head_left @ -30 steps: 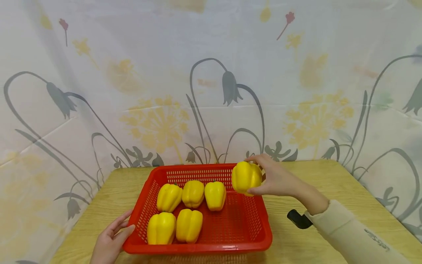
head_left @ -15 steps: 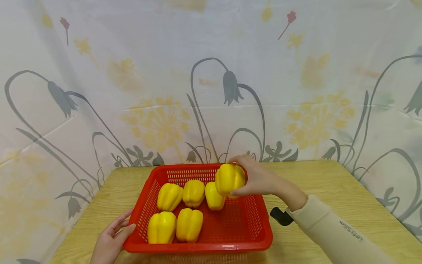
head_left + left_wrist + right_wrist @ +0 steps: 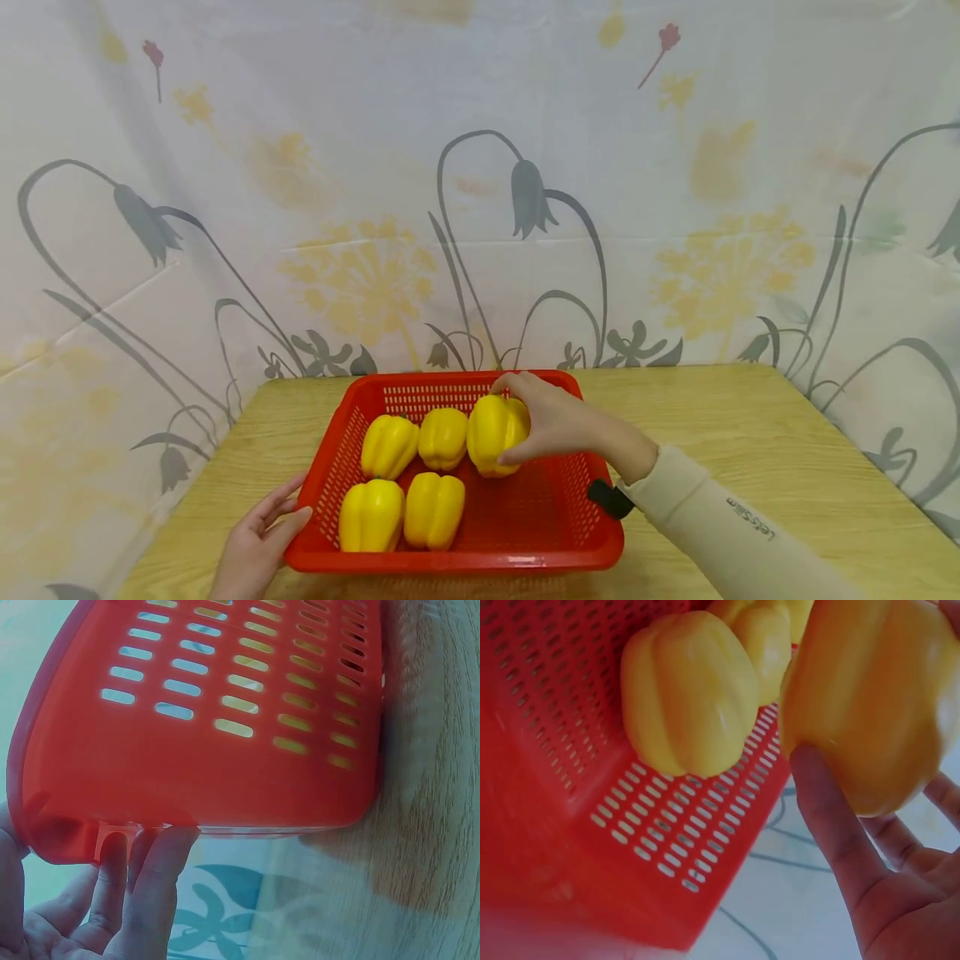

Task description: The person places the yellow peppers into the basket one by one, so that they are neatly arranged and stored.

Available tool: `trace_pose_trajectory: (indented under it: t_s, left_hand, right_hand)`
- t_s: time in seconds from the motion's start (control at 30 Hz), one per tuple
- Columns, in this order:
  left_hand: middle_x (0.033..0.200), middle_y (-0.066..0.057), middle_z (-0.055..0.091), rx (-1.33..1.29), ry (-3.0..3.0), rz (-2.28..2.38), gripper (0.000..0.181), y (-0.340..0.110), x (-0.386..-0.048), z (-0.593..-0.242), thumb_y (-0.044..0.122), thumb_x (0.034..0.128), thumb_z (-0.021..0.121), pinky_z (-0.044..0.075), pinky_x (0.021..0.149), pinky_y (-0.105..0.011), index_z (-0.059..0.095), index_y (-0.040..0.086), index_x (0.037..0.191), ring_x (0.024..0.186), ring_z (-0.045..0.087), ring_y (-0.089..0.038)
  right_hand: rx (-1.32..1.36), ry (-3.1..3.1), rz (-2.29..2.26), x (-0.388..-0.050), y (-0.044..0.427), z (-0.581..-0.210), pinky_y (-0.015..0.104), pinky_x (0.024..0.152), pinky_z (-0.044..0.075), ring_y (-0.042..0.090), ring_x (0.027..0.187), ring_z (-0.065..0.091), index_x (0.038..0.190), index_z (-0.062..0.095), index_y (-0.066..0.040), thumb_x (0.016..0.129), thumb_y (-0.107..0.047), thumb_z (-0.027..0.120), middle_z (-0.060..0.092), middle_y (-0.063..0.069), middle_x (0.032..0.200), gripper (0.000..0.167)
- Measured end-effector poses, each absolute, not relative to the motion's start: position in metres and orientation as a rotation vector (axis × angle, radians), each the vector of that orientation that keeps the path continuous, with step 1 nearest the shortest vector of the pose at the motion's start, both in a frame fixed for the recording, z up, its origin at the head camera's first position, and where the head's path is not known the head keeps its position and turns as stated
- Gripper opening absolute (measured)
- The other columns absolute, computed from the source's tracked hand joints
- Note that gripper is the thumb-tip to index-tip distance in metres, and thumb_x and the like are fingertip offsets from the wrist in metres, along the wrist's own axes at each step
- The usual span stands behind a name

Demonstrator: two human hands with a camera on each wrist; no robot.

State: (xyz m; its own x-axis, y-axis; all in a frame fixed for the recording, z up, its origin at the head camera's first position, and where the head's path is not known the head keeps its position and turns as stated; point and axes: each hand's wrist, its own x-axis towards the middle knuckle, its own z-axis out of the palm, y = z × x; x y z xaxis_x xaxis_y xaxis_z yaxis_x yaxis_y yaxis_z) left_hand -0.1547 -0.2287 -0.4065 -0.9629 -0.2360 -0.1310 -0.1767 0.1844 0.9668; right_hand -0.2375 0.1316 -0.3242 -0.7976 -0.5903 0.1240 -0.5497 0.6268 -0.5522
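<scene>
My right hand (image 3: 562, 425) grips a yellow bell pepper (image 3: 492, 433) by its side, over the back middle of a red plastic basket (image 3: 525, 563). In the right wrist view, the held pepper (image 3: 870, 697) fills the upper right, with a finger and thumb around it. The pepper that stood behind it is hidden in the head view. Several more yellow bell peppers, such as this one at front left (image 3: 371, 515), sit in the basket. My left hand (image 3: 258, 542) holds the basket's left rim; the left wrist view shows its fingers (image 3: 154, 892) curled against the rim.
The basket stands on a wood-grain table (image 3: 690, 408). Behind the table hangs a floral cloth (image 3: 480, 192). A black wrist device (image 3: 609, 498) on the right forearm overlaps the basket's right wall. The basket's front right floor (image 3: 517, 521) shows bare red mesh.
My right hand has carried the bell pepper leftward and slightly down, from the basket's back right corner to its back middle, now covering another pepper. The left hand has stayed at the rim.
</scene>
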Motion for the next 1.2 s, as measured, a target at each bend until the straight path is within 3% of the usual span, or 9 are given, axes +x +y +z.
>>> trace_pose_trajectory:
  t_s: [0.23, 0.63, 0.93, 1.2]
  left_hand:
    - [0.104, -0.008, 0.057, 0.435, -2.406, -1.942, 0.064, -0.23, -0.154, -0.407, 0.02, 0.0863, 0.068, 0.055, 0.067, -0.032, 0.039, 0.002, 0.141, 0.078, 0.062, -0.009]
    - [0.104, -0.008, 0.057, 0.435, -2.415, -1.943, 0.064, -0.229, -0.154, -0.406, 0.021, 0.0869, 0.067, 0.056, 0.066, -0.034, 0.039, 0.002, 0.141, 0.079, 0.063, -0.009]
    - [0.104, -0.008, 0.058, 0.424, -2.423, -1.933, 0.064, -0.228, -0.155, -0.406, 0.02, 0.0869, 0.068, 0.056, 0.066, -0.033, 0.039, 0.003, 0.141, 0.078, 0.063, -0.008]
    - [0.103, -0.007, 0.057, 0.429, -2.4, -1.959, 0.064, -0.227, -0.155, -0.405, 0.019, 0.0868, 0.068, 0.056, 0.066, -0.033, 0.039, 0.004, 0.142, 0.078, 0.063, -0.008]
  right_hand:
    - [-0.957, 2.691, -0.828, -0.238, 0.121, -0.335, 0.03, 0.08, 0.047, 0.015, 0.094, 0.048, 0.116, 0.046, -0.017, 0.067, -0.036, 0.082, 0.047, -0.003, 0.108, 0.064]
    - [-0.902, 2.575, -0.559, -0.235, 0.105, -0.343, 0.026, 0.078, 0.046, 0.012, 0.084, 0.05, 0.114, 0.046, -0.016, 0.062, -0.037, 0.084, 0.048, -0.003, 0.097, 0.068]
    - [-0.837, 2.517, -0.435, -0.233, 0.095, -0.353, 0.024, 0.067, 0.044, 0.014, 0.074, 0.049, 0.104, 0.04, -0.019, 0.062, -0.033, 0.084, 0.045, 0.0, 0.089, 0.062]
    - [-0.786, 2.45, -0.422, -0.236, 0.096, -0.358, 0.021, 0.073, 0.042, 0.012, 0.078, 0.046, 0.101, 0.045, -0.016, 0.064, -0.029, 0.087, 0.048, -0.001, 0.084, 0.058]
